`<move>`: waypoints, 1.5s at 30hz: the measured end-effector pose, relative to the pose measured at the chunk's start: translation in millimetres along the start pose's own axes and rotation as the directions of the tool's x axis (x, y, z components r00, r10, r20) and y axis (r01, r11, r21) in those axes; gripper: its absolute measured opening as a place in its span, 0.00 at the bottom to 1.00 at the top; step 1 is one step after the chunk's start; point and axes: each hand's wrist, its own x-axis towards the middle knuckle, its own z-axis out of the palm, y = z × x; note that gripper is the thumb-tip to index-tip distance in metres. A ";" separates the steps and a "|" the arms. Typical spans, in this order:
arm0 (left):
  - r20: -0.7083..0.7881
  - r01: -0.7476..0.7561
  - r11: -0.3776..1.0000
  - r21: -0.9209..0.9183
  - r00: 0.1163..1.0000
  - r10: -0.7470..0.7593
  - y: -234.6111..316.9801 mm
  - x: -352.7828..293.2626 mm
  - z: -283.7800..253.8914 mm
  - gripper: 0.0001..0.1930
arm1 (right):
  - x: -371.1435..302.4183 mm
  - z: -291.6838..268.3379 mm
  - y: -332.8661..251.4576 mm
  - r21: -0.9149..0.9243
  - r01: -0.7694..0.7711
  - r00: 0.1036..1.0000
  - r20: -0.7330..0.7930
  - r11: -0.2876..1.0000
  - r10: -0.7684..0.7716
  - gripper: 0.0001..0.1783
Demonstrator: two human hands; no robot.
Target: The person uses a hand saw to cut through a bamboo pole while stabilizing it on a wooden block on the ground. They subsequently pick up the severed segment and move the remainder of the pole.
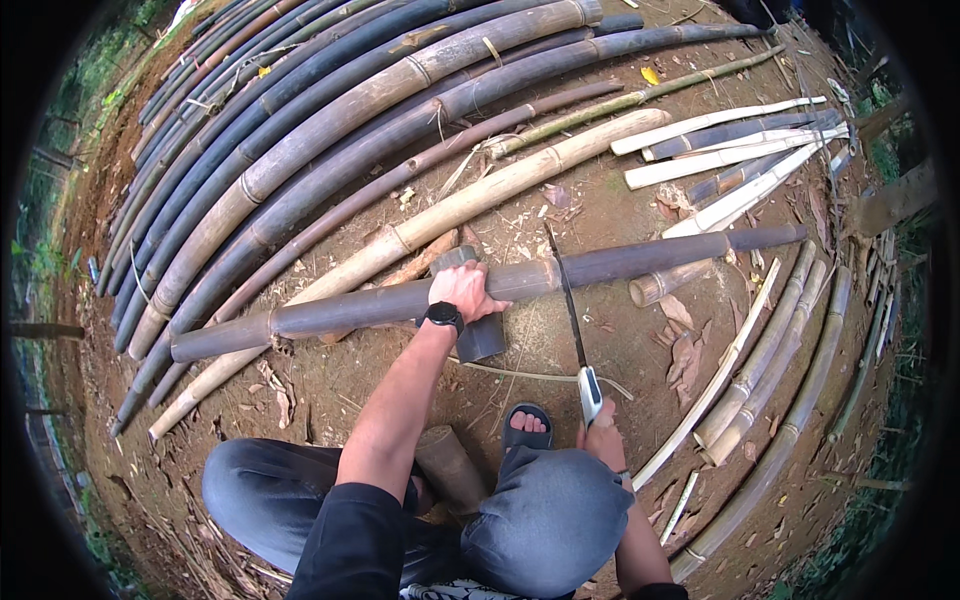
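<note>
The person's left hand (pixel 466 288) is clasped down over a long dark bamboo pole (pixel 350 308), fingers bent across its top and the thumb pointing right along it. The pole runs out to both sides of that grip, resting across a short dark bamboo piece (pixel 483 340) just beneath the hand. The right hand (pixel 603 437), down by the knee, has its fingers wrapped around the white handle of a saw (pixel 590 393). The blade slants up and away across the pole, right of the left hand and beside a pale joint; from above I can't quite tell whether its teeth are in the bamboo. A pale pole (pixel 470 208) lies beyond.
</note>
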 end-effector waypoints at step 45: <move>0.084 0.005 0.999 0.040 0.996 -0.009 -8.2 13.8 -6.9 0.39 | 55.0 4.6 -26.7 0.054 0.054 0.997 -0.054 0.997 -0.051 0.27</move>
